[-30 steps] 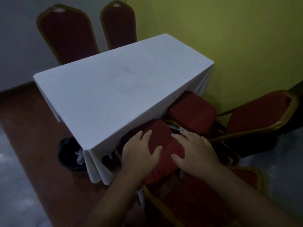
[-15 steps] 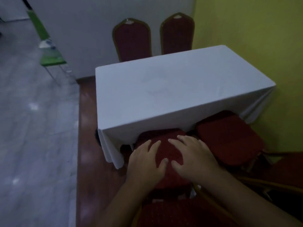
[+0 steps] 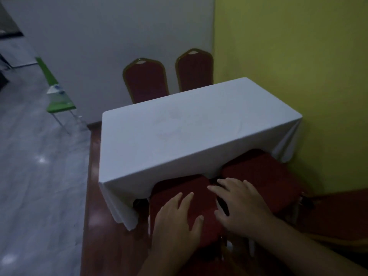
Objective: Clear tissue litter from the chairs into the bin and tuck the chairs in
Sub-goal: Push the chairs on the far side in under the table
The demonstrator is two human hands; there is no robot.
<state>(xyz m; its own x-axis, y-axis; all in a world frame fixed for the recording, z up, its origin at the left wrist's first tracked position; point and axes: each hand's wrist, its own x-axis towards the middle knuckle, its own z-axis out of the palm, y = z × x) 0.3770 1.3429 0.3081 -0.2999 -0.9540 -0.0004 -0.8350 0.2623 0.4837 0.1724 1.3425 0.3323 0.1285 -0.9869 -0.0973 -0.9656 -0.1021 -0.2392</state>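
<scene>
My left hand (image 3: 177,220) and right hand (image 3: 239,204) lie palm-down, fingers spread, holding nothing, on the near chair seat (image 3: 185,196), whose front edge sits under the tabletop (image 3: 179,134) overhang. No tissue visible.

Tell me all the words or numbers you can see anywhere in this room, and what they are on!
No words or numbers can be read anywhere in this picture.
The small white and blue thing on the green plastic chair may carry print, but it is too small and blurred to read.
The white tablecloth, the dark red padded chair seat under both hands, and the yellow wall show no writing.
</scene>
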